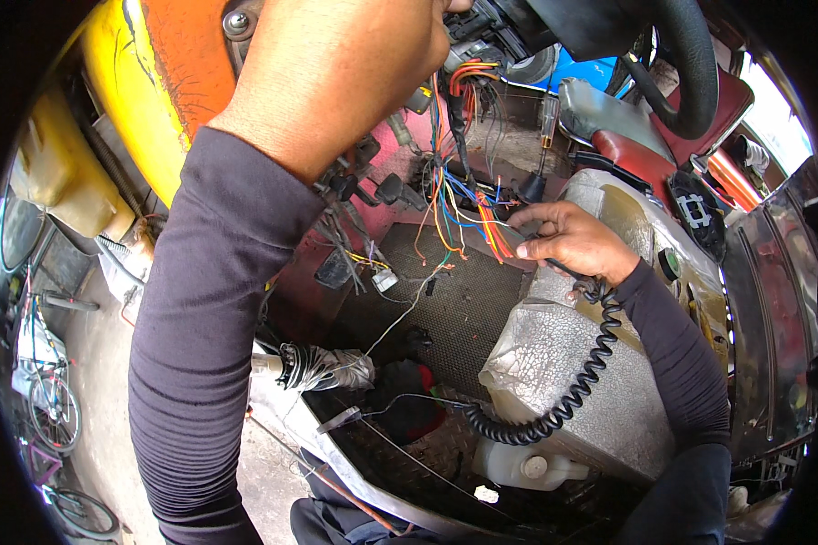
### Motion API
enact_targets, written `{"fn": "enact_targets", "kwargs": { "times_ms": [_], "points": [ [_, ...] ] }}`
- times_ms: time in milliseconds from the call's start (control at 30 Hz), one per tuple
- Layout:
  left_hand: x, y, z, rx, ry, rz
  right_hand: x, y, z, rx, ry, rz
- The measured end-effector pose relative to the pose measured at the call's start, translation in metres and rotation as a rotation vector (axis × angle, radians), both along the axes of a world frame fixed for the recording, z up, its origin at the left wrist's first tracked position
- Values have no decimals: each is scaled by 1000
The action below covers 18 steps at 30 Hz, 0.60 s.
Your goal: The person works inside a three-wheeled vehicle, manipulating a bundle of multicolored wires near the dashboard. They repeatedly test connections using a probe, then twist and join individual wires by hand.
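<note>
My left hand (345, 77) is raised at the top edge beside a black dashboard housing (509, 23); its fingers curl, and what they hold is hidden. My right hand (573, 241) pinches wires at the end of a bundle of red, orange, blue and white wires (482, 213) hanging from under the dashboard. Below that hand a black coiled cord (591, 359) loops down across a silver crinkled cover (568, 363). Loose connectors (382, 277) and thin wires dangle to the left of the bundle, over a dark textured floor mat (436, 318).
A black steering wheel (695, 91) is at upper right, above red seats (632, 150). A yellow-and-orange panel (141, 82) and yellowish tank (68, 163) are at left. A translucent jug (518, 468) lies low in the cab. Bicycles (50, 409) stand outside at far left.
</note>
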State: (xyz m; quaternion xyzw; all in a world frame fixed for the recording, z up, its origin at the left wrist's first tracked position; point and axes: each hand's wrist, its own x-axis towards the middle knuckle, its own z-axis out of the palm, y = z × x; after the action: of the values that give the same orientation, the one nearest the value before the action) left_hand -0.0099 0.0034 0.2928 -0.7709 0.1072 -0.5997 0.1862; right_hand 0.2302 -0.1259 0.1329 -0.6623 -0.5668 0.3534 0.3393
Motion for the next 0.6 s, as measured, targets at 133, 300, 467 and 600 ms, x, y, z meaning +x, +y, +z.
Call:
{"fn": "enact_targets", "kwargs": {
  "times_ms": [133, 300, 467, 600],
  "points": [
    [-6, -6, -2, 29, -35, 78, -1, 3, -1, 0, -10, 3],
    [-3, -21, -7, -142, -4, 112, 12, -5, -5, -12, -18, -42],
    [-12, -25, 1, -163, -7, 263, 5, 1, -5, 5, 79, 3],
    [-7, -10, -4, -79, -98, 267, 1, 3, -4, 9, 66, -12]
  ]
}}
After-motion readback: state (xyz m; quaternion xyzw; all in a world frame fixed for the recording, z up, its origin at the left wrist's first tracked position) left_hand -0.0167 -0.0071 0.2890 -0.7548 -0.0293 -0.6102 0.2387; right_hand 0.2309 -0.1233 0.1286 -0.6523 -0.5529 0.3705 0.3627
